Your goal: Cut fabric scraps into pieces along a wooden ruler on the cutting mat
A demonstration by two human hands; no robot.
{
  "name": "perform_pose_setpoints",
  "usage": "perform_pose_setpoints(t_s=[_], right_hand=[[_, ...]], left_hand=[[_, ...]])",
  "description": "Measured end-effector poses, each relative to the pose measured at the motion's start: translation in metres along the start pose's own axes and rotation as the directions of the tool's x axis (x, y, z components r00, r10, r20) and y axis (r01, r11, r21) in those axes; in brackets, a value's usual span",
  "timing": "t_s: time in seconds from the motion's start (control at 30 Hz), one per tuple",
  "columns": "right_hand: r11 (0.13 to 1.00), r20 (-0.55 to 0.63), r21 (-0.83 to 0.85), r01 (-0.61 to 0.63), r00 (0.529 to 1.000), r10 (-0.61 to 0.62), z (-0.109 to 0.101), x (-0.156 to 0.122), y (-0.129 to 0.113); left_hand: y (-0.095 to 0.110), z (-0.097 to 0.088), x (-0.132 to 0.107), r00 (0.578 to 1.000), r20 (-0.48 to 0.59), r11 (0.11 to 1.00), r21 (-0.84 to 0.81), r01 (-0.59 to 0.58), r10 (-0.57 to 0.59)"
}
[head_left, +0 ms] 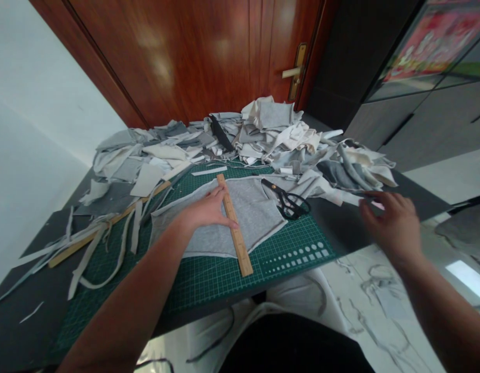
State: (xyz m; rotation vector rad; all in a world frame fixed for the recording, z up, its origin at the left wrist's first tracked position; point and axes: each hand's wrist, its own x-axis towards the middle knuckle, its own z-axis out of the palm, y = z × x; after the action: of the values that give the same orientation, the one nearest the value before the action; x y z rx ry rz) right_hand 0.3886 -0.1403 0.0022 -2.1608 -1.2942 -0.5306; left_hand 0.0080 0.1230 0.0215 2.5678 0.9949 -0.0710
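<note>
My left hand [211,210] presses on a wooden ruler [238,248], thumb and fingertips set apart along its length. Under the ruler lies a flat piece of grey fabric [263,217] with pale edges, spread on a green cutting mat [220,282]. Black-handled scissors [288,199] rest at the fabric's right end, their blades toward the back. Off to the right, my right hand [397,223] is at the table's edge with fingers curled in, beside the end of a white fabric strip [346,198]. A small pinkish bit shows at its fingers; what they hold is unclear.
Grey and cream fabric scraps [271,134] are heaped along the back of the dark table [14,331]. Long fabric strips [123,248] and a longer wooden stick [72,251] lie at the left. A wooden door [177,57] stands behind, dark cabinets [430,119] at the right.
</note>
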Motion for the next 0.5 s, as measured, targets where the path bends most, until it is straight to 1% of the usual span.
perform_pose_setpoints(t_s=[0.03,0.07,0.1,0.13,0.2,0.27,0.33,0.43,0.5], right_hand=[[0.99,-0.015,-0.105,-0.093,0.996,0.092,0.0,0.001,0.029],[0.973,0.005,-0.166,-0.163,0.986,0.166,0.0,-0.002,0.054],[0.962,0.027,-0.186,-0.199,0.978,0.208,0.001,-0.006,0.074],[0.967,0.081,-0.178,-0.183,0.977,0.2,0.003,-0.012,0.09],[0.98,0.135,-0.149,-0.134,0.979,0.155,0.009,-0.024,0.108],[0.985,0.146,-0.139,-0.101,0.982,0.121,0.015,-0.03,0.112],[0.987,0.157,-0.141,-0.082,0.982,0.104,0.02,-0.027,0.109],[0.994,0.21,-0.107,-0.031,0.976,0.053,0.022,-0.013,0.102],[0.996,0.247,-0.08,-0.048,0.967,0.066,0.02,-0.002,0.098]], left_hand=[[-0.001,0.0,0.001,1.0,-0.006,1.0,-0.001,0.0,0.0],[-0.002,0.001,0.001,1.0,-0.009,1.0,-0.003,0.0,0.0],[-0.002,0.001,0.002,1.0,-0.011,1.0,-0.006,-0.001,0.001],[-0.002,0.002,0.002,1.0,-0.013,1.0,-0.009,-0.005,0.005],[-0.002,0.002,0.002,1.0,-0.019,1.0,-0.016,-0.011,0.011],[0.0,0.001,0.001,1.0,-0.023,1.0,-0.025,-0.001,0.001],[0.001,0.0,0.0,1.0,-0.014,0.999,-0.033,0.019,-0.019],[0.002,-0.002,0.0,0.999,0.021,0.999,-0.023,0.04,-0.039],[0.002,-0.002,0.0,0.999,0.028,0.999,-0.008,0.041,-0.04]])
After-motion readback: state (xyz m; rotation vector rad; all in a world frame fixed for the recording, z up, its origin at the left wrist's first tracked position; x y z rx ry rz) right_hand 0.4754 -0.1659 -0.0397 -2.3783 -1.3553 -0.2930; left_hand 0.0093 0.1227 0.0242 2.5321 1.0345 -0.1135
